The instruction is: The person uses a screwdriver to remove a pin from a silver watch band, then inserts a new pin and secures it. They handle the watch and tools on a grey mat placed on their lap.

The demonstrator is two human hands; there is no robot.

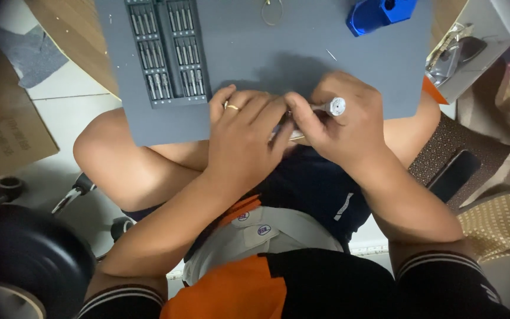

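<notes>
Grey work mat (302, 59) sits across my knees over a white tiled floor, bit case (168, 52) open at its left and a blue block (379, 14) up top. My right hand (343, 121) is closed around a small silver precision screwdriver (333, 107), thumb and forefinger pinching the shaft. My left hand (243, 139) is curled over whatever small part it's working on; can't see it. I'd say keep the driver straight, press lightly, turn slowly so the tip doesn't slip.

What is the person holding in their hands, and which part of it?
The right hand grips a slim silver metal screwdriver along its handle, below the round cap. The left hand covers something small; what cannot be told.
</notes>
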